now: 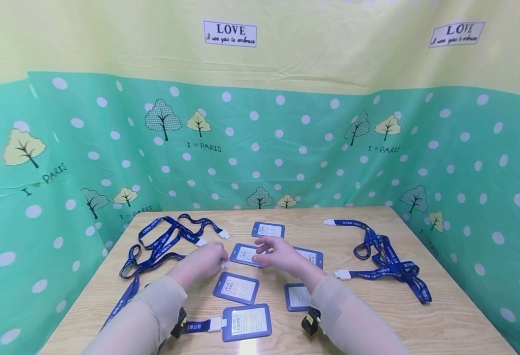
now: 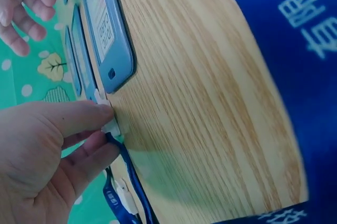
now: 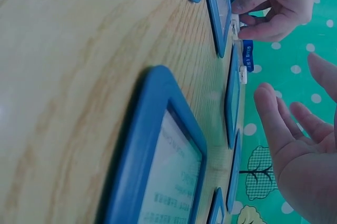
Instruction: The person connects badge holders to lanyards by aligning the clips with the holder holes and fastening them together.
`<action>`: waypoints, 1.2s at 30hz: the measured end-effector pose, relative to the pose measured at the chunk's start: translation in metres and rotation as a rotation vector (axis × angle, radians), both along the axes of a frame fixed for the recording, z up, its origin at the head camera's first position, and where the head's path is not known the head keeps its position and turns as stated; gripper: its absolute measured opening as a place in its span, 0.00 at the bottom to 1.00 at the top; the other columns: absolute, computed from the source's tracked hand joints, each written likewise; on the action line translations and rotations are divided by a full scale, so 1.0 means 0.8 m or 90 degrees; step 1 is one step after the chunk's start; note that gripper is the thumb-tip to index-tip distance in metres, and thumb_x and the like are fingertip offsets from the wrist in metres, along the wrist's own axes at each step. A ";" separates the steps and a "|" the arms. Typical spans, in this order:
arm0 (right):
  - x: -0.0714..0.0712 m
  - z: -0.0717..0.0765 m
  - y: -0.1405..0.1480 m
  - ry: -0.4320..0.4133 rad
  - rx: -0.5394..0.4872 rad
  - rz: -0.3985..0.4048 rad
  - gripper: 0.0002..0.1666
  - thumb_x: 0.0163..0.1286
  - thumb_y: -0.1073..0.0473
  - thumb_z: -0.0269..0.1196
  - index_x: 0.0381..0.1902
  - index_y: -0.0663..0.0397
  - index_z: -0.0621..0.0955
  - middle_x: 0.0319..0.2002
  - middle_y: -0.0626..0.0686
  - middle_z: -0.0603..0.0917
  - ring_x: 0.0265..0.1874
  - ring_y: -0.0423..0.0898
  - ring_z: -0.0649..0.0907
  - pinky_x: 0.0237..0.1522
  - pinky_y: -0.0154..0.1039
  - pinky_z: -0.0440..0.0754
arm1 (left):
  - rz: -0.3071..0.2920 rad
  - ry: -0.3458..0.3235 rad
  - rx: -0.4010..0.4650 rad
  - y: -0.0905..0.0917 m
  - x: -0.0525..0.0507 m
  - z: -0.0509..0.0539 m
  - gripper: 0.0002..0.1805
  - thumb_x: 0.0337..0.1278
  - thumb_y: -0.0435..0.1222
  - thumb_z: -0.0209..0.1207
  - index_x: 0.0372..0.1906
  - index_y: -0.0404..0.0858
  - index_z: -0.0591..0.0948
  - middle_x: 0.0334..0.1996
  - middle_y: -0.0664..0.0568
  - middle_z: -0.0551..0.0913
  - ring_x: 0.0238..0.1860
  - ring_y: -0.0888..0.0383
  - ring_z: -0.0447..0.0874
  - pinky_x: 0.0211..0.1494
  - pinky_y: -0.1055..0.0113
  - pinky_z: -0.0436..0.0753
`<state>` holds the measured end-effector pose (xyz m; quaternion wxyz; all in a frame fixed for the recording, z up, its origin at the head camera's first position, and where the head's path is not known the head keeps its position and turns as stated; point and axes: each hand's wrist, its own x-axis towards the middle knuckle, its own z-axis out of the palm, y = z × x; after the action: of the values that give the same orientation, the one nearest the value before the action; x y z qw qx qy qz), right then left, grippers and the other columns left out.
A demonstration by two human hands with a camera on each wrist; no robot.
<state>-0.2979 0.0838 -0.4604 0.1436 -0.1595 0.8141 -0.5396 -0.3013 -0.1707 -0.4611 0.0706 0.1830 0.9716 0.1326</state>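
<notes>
Pale sleeves [image 1: 149, 310] are being shown nearest the camera, and between them a blue card holder [image 1: 247, 323] is being borne flat by the wooden desk [image 1: 446, 330]. Its left end is being met by a white buckle [image 1: 217, 324] on a blue strap [image 1: 198, 326]; the two are apparently being kept joined, in one nearly straight line. Farther in, a white clip [image 1: 224, 265] is being pinched by the left hand [image 1: 202, 261], its thumb and fingers being drawn narrow around it. That clip is being held just beside the left end of a middle holder [image 1: 244, 254], probably by its body so that its tip is being left uncovered; whether anything is being touched by the tip cannot be told. Nothing is being gripped by the right hand [image 1: 279, 254]: its fingers are being held apart, loosely bent, above the middle holders, perhaps so that these are being kept within reach. Within each holder's window a white printed card [image 1: 237, 287] is being contained, and on several the words "ID/IC CARD" are being displayed; two holders at the right are being partly hidden by the right arm. Blue lanyards [image 1: 157, 249] are being left in loops at the left, and more straps [image 1: 388, 268] at the right, their white ends being pointed inward, presumably so that they are being kept out of the tangles.
</notes>
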 end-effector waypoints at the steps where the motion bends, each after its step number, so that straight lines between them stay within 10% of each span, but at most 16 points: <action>1: 0.000 0.000 0.000 0.000 0.001 0.000 0.34 0.65 0.49 0.73 0.66 0.50 0.77 0.53 0.56 0.82 0.42 0.50 0.87 0.48 0.45 0.86 | 0.003 -0.003 0.002 0.000 0.000 0.000 0.09 0.62 0.30 0.66 0.44 0.42 0.89 0.44 0.50 0.86 0.51 0.48 0.84 0.58 0.50 0.82; 36: 0.004 0.000 -0.017 0.020 0.029 0.039 0.34 0.66 0.51 0.73 0.67 0.56 0.77 0.50 0.54 0.83 0.41 0.45 0.86 0.48 0.44 0.86 | 0.024 -0.059 0.002 -0.028 -0.002 0.004 0.08 0.53 0.31 0.71 0.38 0.44 0.88 0.35 0.55 0.85 0.40 0.55 0.83 0.54 0.52 0.83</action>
<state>-0.2950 0.0701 -0.4608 0.1510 -0.1897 0.8232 -0.5134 -0.3025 -0.1932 -0.4580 0.1128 0.1581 0.9704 0.1435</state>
